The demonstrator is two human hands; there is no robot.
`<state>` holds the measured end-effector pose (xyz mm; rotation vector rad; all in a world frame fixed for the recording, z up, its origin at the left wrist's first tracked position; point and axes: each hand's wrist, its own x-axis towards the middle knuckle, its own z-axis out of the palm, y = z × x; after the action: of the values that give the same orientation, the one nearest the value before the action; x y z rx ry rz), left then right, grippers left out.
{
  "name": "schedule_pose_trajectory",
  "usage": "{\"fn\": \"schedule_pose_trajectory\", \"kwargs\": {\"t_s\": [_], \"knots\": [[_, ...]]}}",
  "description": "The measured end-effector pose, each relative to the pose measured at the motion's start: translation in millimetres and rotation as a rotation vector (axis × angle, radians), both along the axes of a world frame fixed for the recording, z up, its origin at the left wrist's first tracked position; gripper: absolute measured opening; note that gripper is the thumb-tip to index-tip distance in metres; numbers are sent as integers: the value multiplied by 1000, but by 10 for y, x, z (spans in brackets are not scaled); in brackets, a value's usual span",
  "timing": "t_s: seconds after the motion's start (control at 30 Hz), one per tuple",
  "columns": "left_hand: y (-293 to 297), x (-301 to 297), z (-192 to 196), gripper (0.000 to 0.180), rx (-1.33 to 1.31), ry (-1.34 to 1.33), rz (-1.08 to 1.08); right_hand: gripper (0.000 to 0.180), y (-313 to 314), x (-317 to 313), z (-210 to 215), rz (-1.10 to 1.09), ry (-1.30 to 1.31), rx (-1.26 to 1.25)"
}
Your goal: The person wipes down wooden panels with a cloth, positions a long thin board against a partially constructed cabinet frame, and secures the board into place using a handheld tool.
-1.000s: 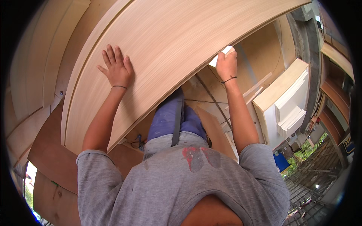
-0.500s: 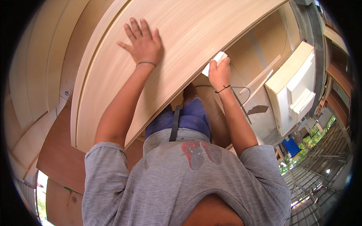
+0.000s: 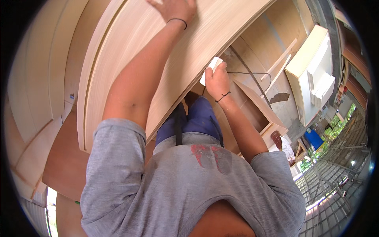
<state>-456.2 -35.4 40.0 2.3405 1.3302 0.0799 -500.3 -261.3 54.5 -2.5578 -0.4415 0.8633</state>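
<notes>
A long pale wood-grained panel (image 3: 130, 39) lies at a slant before me, with a groove running along its left side. My left hand (image 3: 177, 8) rests on the panel's face at the top of the view. Its thumb is spread out, and the upper edge of the picture cuts off the other fingers. My right hand (image 3: 218, 81) is closed round a white rectangular block (image 3: 213, 65). It holds the block against the panel's near right edge, with the thumb on the top side.
Right of the panel, an open wooden box frame (image 3: 256, 106) stands low near my right forearm. Beyond it are thin wooden strips (image 3: 276, 67), a dark cable (image 3: 252, 73) and a pale box (image 3: 306, 71) with white pieces on it. A blue container (image 3: 314, 139) stands farther right.
My left hand has slid up and to the right over the panel, partly out of view. My right hand and the block have shifted left and slightly down in the view.
</notes>
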Motion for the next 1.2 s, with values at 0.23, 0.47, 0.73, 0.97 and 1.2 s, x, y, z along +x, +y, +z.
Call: {"fn": "schedule_pose_trajectory", "kwargs": {"t_s": [0.23, 0.47, 0.73, 0.97, 1.2], "knots": [[-140, -2631, -345, 46, 55, -298, -443, 38, -83, -82, 11, 54, -83, 49], [-734, -5054, -410, 58, 213, 128, -365, 42, -11, -341, -45, 95, -127, 36], [-734, -4888, -369, 56, 255, 147, -357, 41, -264, -1472, -99, 137, -94, 71], [-743, -4846, -374, 55, 274, 131, -332, 40, -403, -2237, -38, 161, -37, 55], [-751, -4855, -368, 55, 289, 96, -332, 38, -509, -2839, -77, 100, -4, 86]]}}
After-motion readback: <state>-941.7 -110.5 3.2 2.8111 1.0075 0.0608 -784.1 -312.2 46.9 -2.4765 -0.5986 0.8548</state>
